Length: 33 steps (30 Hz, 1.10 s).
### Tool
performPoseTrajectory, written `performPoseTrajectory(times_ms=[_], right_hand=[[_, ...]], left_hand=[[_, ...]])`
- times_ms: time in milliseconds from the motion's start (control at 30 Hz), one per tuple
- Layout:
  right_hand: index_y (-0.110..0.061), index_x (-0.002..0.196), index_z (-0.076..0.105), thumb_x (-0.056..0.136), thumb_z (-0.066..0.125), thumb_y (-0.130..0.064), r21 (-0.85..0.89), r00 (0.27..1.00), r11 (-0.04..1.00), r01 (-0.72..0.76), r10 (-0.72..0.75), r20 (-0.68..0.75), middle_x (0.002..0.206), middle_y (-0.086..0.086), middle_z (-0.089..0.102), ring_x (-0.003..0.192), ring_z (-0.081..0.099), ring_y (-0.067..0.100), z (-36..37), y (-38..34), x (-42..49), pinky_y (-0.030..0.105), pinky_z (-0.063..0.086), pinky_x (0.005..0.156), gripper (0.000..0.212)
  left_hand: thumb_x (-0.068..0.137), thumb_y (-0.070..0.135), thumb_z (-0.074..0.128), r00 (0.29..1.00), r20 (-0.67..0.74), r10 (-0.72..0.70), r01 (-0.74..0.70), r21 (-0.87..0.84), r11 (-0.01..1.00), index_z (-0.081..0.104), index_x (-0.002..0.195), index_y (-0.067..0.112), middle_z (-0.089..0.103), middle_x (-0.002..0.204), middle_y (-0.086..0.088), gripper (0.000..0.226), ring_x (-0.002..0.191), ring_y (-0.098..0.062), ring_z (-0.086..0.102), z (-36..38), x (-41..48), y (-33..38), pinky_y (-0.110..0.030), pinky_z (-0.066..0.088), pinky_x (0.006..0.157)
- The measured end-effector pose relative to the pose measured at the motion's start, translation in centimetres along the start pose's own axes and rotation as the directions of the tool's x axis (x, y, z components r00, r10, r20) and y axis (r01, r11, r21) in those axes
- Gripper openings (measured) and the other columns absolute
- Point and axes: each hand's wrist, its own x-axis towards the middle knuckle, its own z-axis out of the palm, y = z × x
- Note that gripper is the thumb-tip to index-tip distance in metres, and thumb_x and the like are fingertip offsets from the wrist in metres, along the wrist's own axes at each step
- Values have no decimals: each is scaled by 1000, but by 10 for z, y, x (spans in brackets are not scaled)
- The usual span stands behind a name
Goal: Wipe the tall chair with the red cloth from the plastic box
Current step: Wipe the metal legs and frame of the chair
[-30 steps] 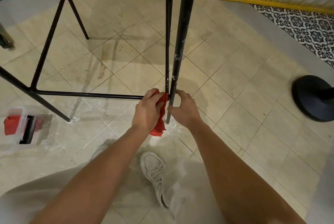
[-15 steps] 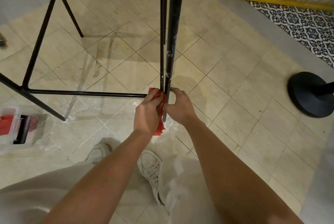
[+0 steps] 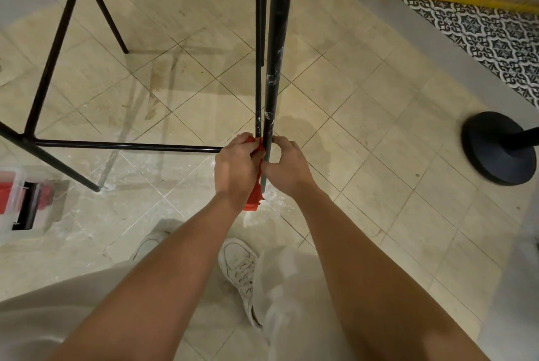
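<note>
Grip low on chair leg (image 3: 274, 54).
Left hand (image 3: 236, 168) bunches soft red cloth (image 3: 253, 200) round the stiff, slim leg; right hand (image 3: 287, 169) clasps it bare.

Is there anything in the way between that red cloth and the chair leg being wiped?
Nothing visible. The left hand holds the red cloth right against the lower end of the tall chair's black leg, and the right hand grips that same leg from the other side.
</note>
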Motion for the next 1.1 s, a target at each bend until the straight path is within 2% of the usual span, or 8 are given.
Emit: performPoseTrajectory(times_ms=[100,300,400,533,600,667,767,1100], right_hand=[[-23,138,41,83,56,-11,-13,1000,1000,-4,4,3,136,2,41,131,36,21,0,1,1,27,33,97,58],[-23,139,40,83,57,-11,-30,1000,1000,-6,6,9,137,3,40,131,36,22,-1,2,-2,31,37,100,60],[-23,138,42,83,57,-13,-21,1000,1000,-9,9,5,138,2,40,132,35,21,-2,2,-2,29,33,100,57],[-22,137,42,83,59,-17,-16,1000,1000,-12,12,-4,136,2,41,129,38,22,0,0,-1,35,36,104,56],[-22,137,42,85,58,-19,-13,1000,1000,-5,5,-4,137,2,41,130,37,21,0,0,-1,33,35,103,55],[-23,136,43,85,58,-18,-10,1000,1000,-4,4,-4,137,1,41,130,37,21,0,2,0,31,34,101,54],[-24,135,44,85,56,-16,-2,1000,1000,-9,9,-9,135,2,42,129,38,20,0,1,0,26,34,96,52],[-22,138,41,84,56,-13,-25,1000,999,-19,19,-1,138,3,41,130,37,22,0,0,-3,27,35,97,57]], left_hand=[[86,14,60,1000,0,-1,1,-52,999,74,83,11,64,77,2,15,68,-15,56,-2,5,-2,-28,46,65],[89,15,59,986,-2,-165,165,-29,986,76,93,13,71,87,0,18,72,-10,54,-6,20,3,0,33,60],[90,13,57,999,44,-26,27,-17,1000,74,92,13,66,86,3,17,74,-15,59,-6,4,3,-7,35,61],[91,9,57,993,15,117,-117,50,992,65,118,9,61,124,-4,29,101,-20,63,-2,-13,-8,-24,50,89],[91,9,55,994,19,106,-107,43,993,67,112,10,64,109,1,24,86,-16,61,-3,-8,-7,-29,53,78],[89,9,56,996,35,81,-82,46,996,71,99,11,63,90,5,18,74,-14,57,-3,-2,-6,-26,47,64],[84,9,60,999,45,23,-22,-16,1000,74,89,11,65,80,2,15,71,-18,58,-4,4,-3,-31,48,65],[84,15,60,955,4,-298,297,-80,951,76,96,17,74,93,0,20,84,-16,65,-10,19,14,-15,39,70]])
